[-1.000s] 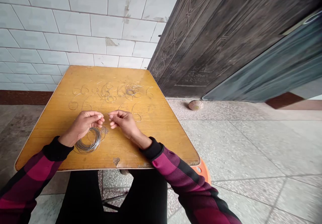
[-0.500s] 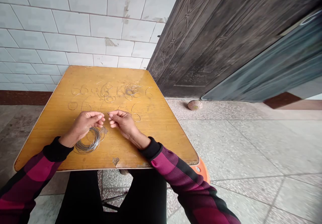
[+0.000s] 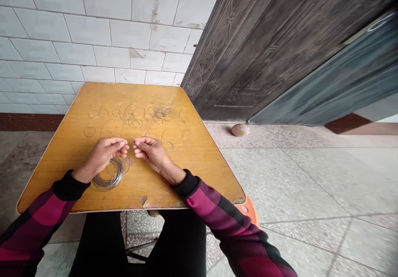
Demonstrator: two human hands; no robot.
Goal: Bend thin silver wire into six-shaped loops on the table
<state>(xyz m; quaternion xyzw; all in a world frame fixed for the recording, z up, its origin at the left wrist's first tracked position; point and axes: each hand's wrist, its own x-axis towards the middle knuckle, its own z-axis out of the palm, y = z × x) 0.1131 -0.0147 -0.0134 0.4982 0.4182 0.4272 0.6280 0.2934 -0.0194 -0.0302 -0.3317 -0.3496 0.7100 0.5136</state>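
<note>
My left hand (image 3: 109, 150) is closed in a pinch on a thin wire (image 3: 124, 147), a short bit of which shows at the fingertips. Just to its right, my right hand (image 3: 152, 150) pinches too, with what looks like a fine wire tip at its thumb and forefinger. A small gap separates the two hands above the wooden table. Below my left wrist lies a coil of silvery wire (image 3: 116, 176). Beyond my hands are several bent wire pieces with loops, one wire loop (image 3: 168, 145) lying right of my right hand.
The yellow-brown table (image 3: 199, 173) stands near a white tiled wall (image 3: 93, 28). A tangled bunch of wire (image 3: 161, 112) rests toward its far side. An orange stool edge (image 3: 252, 210) juts out at the right corner. A roundish object (image 3: 240, 129) lies by the dark carved door (image 3: 248, 61).
My left hand has shifted very slightly left, and the bit of wire at its fingertips shows at a different angle. My right hand stays almost where it was.
</note>
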